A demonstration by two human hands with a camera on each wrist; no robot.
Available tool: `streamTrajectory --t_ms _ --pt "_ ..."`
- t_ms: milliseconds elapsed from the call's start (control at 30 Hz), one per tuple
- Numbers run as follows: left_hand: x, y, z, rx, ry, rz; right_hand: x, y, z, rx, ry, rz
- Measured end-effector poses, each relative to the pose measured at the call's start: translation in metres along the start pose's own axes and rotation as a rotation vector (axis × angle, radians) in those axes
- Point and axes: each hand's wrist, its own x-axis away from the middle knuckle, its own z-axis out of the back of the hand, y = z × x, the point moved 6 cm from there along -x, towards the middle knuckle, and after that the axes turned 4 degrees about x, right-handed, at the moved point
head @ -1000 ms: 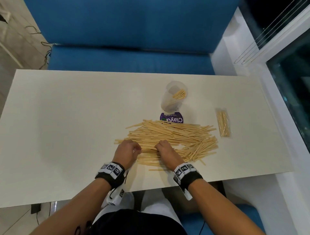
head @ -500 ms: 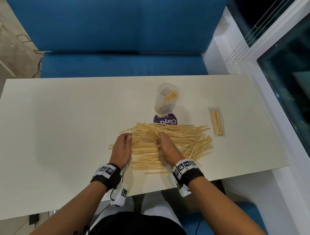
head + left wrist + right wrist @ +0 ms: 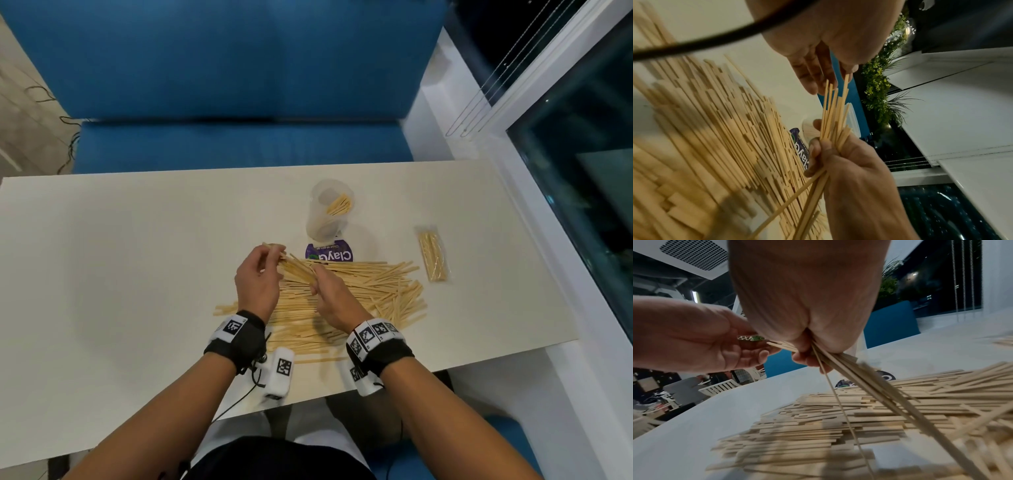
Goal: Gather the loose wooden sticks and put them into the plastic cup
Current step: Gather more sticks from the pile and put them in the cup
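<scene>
A wide pile of loose wooden sticks [image 3: 359,298] lies on the cream table [image 3: 120,274]. Behind the pile stands the clear plastic cup [image 3: 327,212], with a few sticks inside it. My right hand [image 3: 317,282] grips a bundle of sticks [image 3: 296,269] lifted off the pile and tilted up to the left; the grip shows in the left wrist view [image 3: 835,142]. My left hand [image 3: 270,257] is raised with its fingers [image 3: 813,76] nearly straight against the bundle's upper ends. The bundle's lower ends [image 3: 890,395] still hang over the pile.
A purple lid with white lettering [image 3: 330,256] lies flat between cup and pile. A clear packet of sticks [image 3: 433,255] lies at the right. A blue sofa [image 3: 239,85] stands beyond the table, a white sill and window on the right.
Both hands have come up off the pile. The right hand has picked up a bundle of sticks, and the left hand has moved to the bundle's upper ends.
</scene>
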Motion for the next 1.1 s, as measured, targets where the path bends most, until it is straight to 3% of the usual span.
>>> streamTrajectory --t_ms 233,367,467,567,967,1100 --pt "-0.023 0.009 0.03 0.076 0.184 -0.006 -0.002 0.019 0.021 -0.039 0.071 -0.096" --pt "-0.028 0.01 0.017 -0.017 0.001 0.016 -0.007 0.018 0.037 -0.273 0.17 -0.16" --pt "-0.018 0.012 -0.012 -0.098 -0.197 0.033 -0.014 0.01 0.041 -0.405 0.161 -0.145" --pt "-0.01 0.015 -0.036 -0.065 -0.276 0.069 -0.02 -0.002 0.041 -0.45 0.154 -0.091" --pt "-0.026 0.006 -0.043 -0.263 -0.147 0.035 -0.024 -0.01 0.038 -0.626 0.139 -0.098" --pt "-0.025 -0.004 -0.048 -0.213 -0.234 0.126 -0.031 -0.001 0.036 -0.682 0.188 -0.121"
